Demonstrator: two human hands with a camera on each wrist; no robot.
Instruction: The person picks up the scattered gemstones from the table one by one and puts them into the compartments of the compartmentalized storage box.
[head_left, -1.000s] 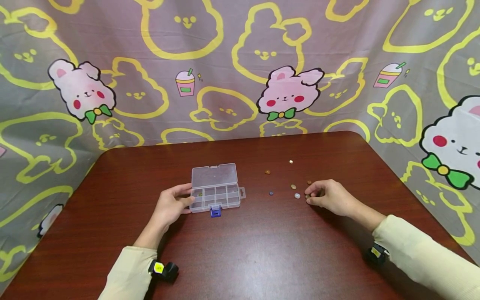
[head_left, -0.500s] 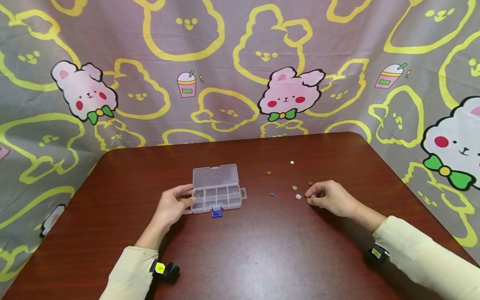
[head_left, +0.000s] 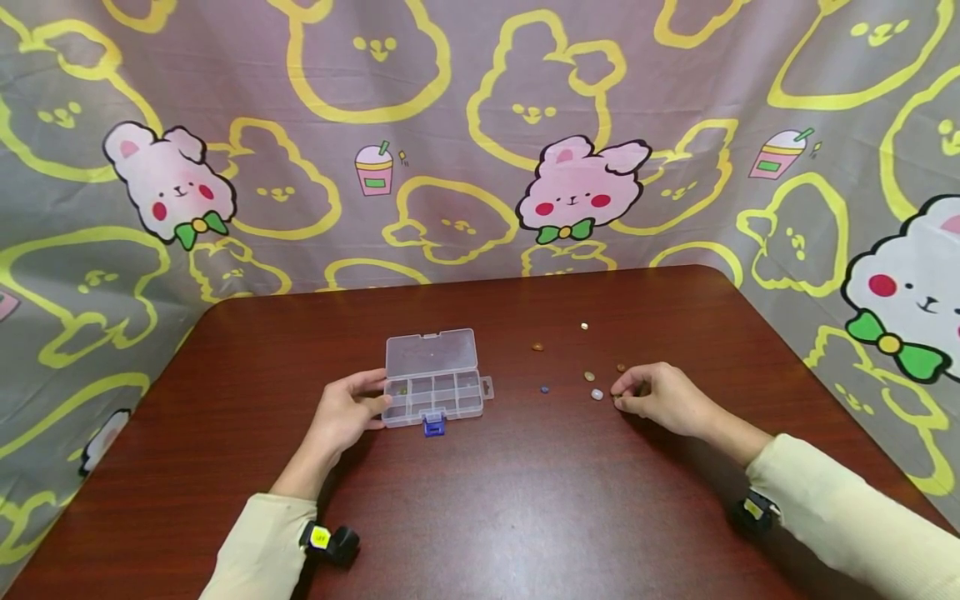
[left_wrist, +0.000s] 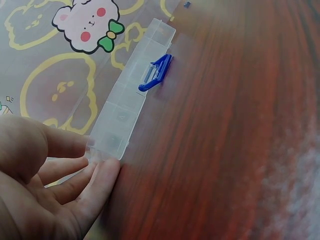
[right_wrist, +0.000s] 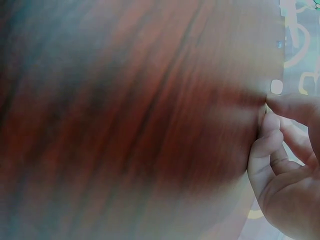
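A grey cloth curtain (head_left: pixel 465 142) with yellow outlines hangs behind the reddish-brown wood-grained tabletop (head_left: pixel 442 492). Pale glare (head_left: pixel 517 527) marks its near part.

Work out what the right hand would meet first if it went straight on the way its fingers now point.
Most likely the white stone, lying on the table just ahead of the right hand. Depth is hard to judge, so the hand might pass slightly above it.

Got a fairly glossy reddish-brown tabletop (head_left: pixel 495 508) here, rounded far corners. Carries a clear divided box (head_left: pixel 445 383) with its lid (head_left: pixel 432 353) flipped back, plus some scattered little stones (head_left: pixel 589 377) further right, including a blue stone (head_left: pixel 545 389), a white stone (head_left: pixel 597 394) and an amber stone (head_left: pixel 537 347).
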